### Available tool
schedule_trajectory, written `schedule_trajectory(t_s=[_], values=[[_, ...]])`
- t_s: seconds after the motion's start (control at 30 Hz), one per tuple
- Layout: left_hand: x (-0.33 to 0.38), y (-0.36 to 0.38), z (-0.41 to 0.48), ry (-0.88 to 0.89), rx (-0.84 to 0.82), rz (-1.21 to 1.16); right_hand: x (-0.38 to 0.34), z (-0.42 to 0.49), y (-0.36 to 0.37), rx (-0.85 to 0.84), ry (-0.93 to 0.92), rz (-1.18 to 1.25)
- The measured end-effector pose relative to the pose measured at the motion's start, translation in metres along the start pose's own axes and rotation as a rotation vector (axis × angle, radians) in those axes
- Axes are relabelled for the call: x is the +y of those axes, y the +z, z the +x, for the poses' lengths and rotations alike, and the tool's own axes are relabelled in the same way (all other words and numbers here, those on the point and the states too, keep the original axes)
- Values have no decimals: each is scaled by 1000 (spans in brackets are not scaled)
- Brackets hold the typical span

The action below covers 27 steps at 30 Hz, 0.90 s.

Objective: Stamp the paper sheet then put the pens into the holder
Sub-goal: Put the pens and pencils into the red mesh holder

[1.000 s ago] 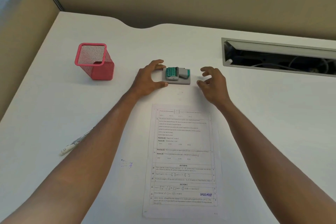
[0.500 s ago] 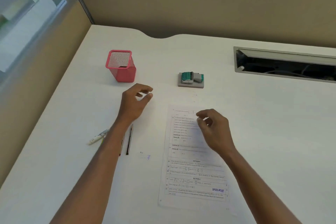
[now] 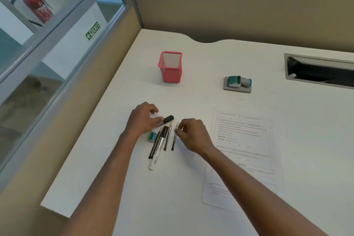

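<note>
Several pens lie bunched on the white desk, near of the empty pink mesh holder. The left hand curls over a black-capped marker, fingers touching it but not clearly clamped. The right hand pinches the far tip of a thin pencil. The sheet lies right; the stamp sits far right. Grabbing at the bunch could scatter or roll the rest leftward off the edge.
</note>
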<state>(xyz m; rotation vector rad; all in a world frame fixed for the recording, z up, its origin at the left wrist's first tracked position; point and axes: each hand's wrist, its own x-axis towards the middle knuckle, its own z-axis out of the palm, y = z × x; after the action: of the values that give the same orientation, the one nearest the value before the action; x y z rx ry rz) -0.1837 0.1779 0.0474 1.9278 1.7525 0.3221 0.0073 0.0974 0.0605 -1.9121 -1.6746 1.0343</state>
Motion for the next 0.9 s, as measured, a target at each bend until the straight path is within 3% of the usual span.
schedule_trajectory(t_s=[0.3,0.43,0.9], values=[[10,-1,6,193,-136,144,-27,12,33,-55,105,-104],[16,4,9,275,-163,203,-38,15,44,18,149,-88],[15,4,23,162,-224,52,-55,25,57,48,95,-212]])
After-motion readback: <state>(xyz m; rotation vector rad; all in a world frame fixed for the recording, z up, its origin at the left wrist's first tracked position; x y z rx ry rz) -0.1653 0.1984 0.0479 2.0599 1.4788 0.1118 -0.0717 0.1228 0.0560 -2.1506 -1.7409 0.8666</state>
